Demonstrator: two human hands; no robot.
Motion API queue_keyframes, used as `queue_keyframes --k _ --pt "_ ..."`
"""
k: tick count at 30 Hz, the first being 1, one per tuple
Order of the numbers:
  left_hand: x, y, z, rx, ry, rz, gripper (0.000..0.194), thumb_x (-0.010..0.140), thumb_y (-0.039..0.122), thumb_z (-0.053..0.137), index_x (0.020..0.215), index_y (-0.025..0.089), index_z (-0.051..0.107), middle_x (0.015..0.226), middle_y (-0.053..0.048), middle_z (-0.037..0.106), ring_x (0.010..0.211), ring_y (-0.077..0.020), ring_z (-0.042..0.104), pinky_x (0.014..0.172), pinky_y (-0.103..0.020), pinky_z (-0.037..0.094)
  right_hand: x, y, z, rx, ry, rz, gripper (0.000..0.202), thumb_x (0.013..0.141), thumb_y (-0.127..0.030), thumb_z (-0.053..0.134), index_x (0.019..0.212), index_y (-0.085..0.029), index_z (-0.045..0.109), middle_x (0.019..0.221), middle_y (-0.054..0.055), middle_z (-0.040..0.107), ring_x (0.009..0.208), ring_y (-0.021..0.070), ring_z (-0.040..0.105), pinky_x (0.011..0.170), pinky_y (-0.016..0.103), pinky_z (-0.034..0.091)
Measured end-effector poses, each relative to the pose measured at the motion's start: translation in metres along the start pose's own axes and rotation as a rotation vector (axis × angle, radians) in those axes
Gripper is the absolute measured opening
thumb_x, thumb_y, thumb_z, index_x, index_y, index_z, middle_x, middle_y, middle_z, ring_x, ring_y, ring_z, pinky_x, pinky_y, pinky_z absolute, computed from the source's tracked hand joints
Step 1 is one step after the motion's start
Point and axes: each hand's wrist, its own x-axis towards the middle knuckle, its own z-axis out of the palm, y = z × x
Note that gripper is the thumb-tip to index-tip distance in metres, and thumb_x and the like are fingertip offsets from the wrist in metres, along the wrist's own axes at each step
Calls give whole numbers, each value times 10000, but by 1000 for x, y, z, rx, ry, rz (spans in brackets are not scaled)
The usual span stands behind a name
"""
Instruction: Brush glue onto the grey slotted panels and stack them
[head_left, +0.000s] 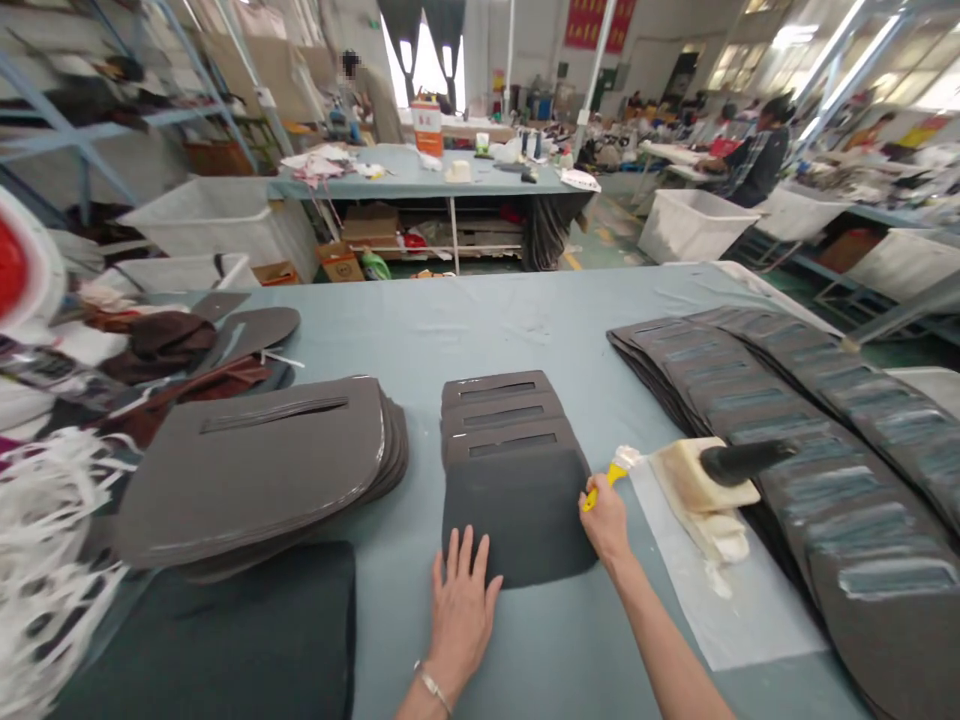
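A dark sheet (517, 515) lies over the near end of overlapping grey slotted pieces (499, 412) at the centre of the table. My left hand (463, 600) has its fingers spread, fingertips at the sheet's lower left edge. At the sheet's right edge, my right hand (604, 518) is wrapped round a yellow-handled brush (619, 467), whose pale bristles point up and to the right. Just beyond the brush, a cream container (675, 470) with a black cylindrical part (742, 460) stands on a white sheet (709, 600) with pale smears.
Grey slotted pieces are stacked on the left (262, 470); long overlapping rows (787, 430) fill the right. A black sheet (247, 635) lies at the near left, beside white strips (52, 520). Beyond the blue-green table (450, 320) are another table (375, 180), white bins (694, 222) and several people.
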Motion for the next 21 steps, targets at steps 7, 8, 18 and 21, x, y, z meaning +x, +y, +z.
queue_keyframes --k 7,8,18,21 --pt "-3 4 5 26 -19 36 490 897 333 382 1385 282 377 1497 -61 301 1404 -279 172 1094 -508 238 17 14 2 -108 -96 -74 191 746 -49 420 870 -180 482 777 20 502 648 126 448 557 219 259" --pt "-2 3 6 23 -16 39 490 897 326 384 1385 281 376 1497 -62 301 1403 -277 176 1092 -508 244 17 15 2 -135 -108 -70 204 745 -40 424 881 -178 487 790 20 502 647 122 441 557 218 255" --pt "-10 -14 -18 -114 72 78 629 855 326 476 1437 267 244 1533 -57 200 1396 -269 210 1059 -499 345 21 -42 -28 -229 128 -273 381 909 -446 392 977 -138 604 752 105 580 689 210 535 623 301 383" --pt "-9 -33 -53 -125 199 60 604 851 339 492 1415 245 300 1525 -66 223 1399 -267 199 1056 -484 358 31 -102 -43 -57 177 -357 538 915 -543 284 1097 -148 601 866 130 616 754 239 578 658 342 428"
